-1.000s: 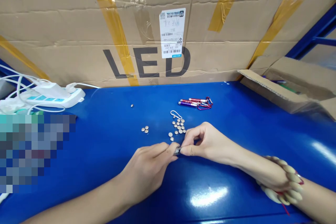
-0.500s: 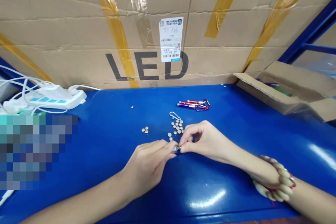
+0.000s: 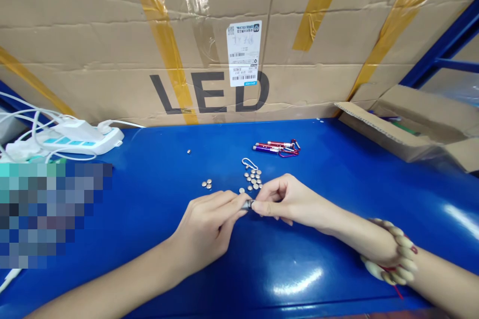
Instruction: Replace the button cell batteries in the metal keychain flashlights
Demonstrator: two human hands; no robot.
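The small piece (image 3: 246,205) I held was silver-grey, the desk (image 3: 149,189) glossy blue.
The discs (image 3: 253,181) shone silver, the slim rods (image 3: 266,148) red and purple; my bracelet (image 3: 404,254) had cream beads and red cord (image 3: 398,291). The carton (image 3: 112,79) was brown with yellow tape (image 3: 170,50), black letters (image 3: 198,92) and a white label (image 3: 244,52); the power strip (image 3: 105,143) was white with pale-blue patches.

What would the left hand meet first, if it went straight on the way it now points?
Most likely the right hand, whose fingers are at the far end of the small silvery tube in the left hand; exact depth is unclear.
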